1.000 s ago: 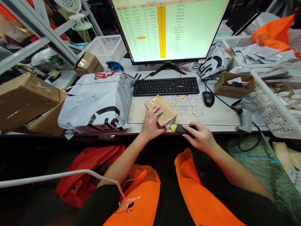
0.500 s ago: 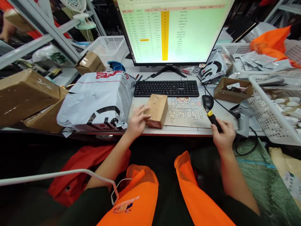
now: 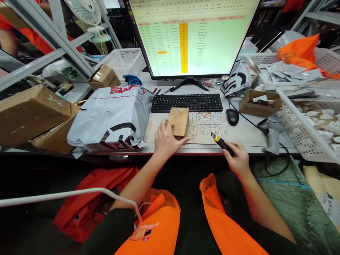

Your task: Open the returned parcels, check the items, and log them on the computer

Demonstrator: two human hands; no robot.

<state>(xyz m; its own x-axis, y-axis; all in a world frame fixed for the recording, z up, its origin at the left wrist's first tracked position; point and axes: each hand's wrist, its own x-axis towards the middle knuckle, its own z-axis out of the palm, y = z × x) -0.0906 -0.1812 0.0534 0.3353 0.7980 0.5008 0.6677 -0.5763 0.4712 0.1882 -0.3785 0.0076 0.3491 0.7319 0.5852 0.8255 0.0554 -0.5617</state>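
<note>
Behind box (image 3: 179,121) under spread left hand (image 3: 166,139): keyboard (image 3: 187,102); right hand (image 3: 238,161) grips cutter (image 3: 222,142).

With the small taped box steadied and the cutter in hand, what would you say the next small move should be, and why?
Probably bring the utility knife in the right hand leftward to the small box. The left hand rests on the box, while the blade tip sits apart from it.
</note>
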